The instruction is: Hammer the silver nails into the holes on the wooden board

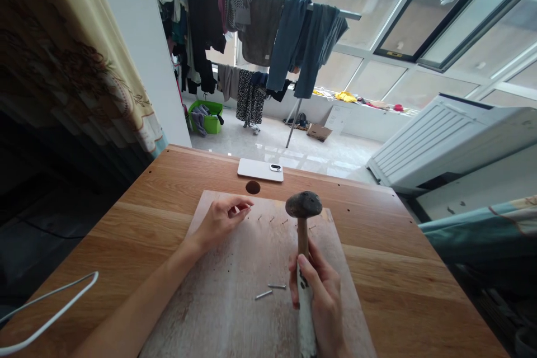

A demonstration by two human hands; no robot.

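My right hand (pixel 319 285) is wrapped round the handle of a hammer (pixel 302 235), holding it upright with its dark, rounded head above the board. Thumb and forefinger of my left hand (pixel 222 221) are pinched together near the board's far edge, on what looks like a small nail, mostly hidden by the fingertips. To the right of those fingertips, several thin nails stand in a row in the pale wooden board (pixel 210 302), some tilted; the hammer hides part of the row. Two loose silvery nails (pixel 264 295) lie on the board, left of my right hand.
The board lies on a wooden table (pixel 390 257). Beyond it are a round hole (pixel 253 187) and a white phone (pixel 260 170). A white cable (pixel 62 319) loops at the left. Past the table stand a clothes rack with laundry (pixel 289 50) and a green basket (pixel 213 123).
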